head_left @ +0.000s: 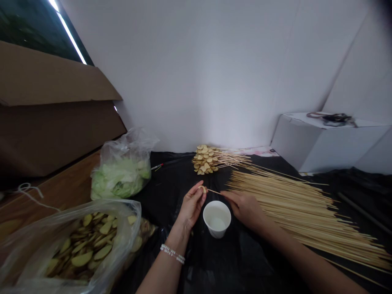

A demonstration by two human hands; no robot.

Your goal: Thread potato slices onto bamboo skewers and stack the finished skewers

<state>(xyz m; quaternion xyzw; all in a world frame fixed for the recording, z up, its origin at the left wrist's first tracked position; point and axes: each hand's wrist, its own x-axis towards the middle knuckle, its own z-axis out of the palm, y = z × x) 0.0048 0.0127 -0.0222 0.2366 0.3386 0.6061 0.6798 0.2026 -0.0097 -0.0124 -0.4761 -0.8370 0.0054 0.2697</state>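
Observation:
My left hand [192, 204] pinches a pale potato slice [204, 189] between thumb and fingers. A thin wooden skewer [213, 191] runs from the slice across to my right hand [245, 207], whose fingers are closed on it. How deep the tip sits in the slice is hidden by my left fingers. Just below the skewer, between my hands, stands a white cup [217, 218] with what looks like clear liquid in it. Beyond my hands lies a pile of skewered potato slices [205, 159], their sticks pointing right.
Loose skewers [294, 216] spread over the black plastic sheet [232, 265] on the right. An open bag of potato slices [88, 245] sits at left front, a bag of pale green leaves [121, 175] behind it. A cardboard box [55, 134] and a white box [324, 143] flank the back.

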